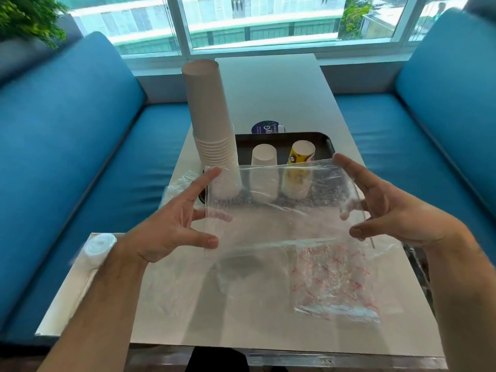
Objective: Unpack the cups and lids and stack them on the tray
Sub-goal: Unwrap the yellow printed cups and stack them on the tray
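Observation:
A clear empty plastic bag (279, 210) hangs stretched above the table between both hands. My left hand (171, 224) grips its left edge between thumb and fingers, and my right hand (389, 208) grips its right edge the same way. Behind the bag lies a black tray (323, 139). On it stand a tall stack of upside-down white paper cups (208, 114), a single upside-down white cup (264, 155) and an upside-down yellow printed cup (302, 153). A plastic-wrapped roll of white lids (98, 247) lies on the table beside my left wrist.
A second clear bag with red print (335, 280) lies flat on the white table (271, 89) under the held bag. A round dark-blue item (265, 127) sits behind the tray. More crumpled plastic (179, 181) lies left of the tray. Blue sofas (67, 135) flank the table.

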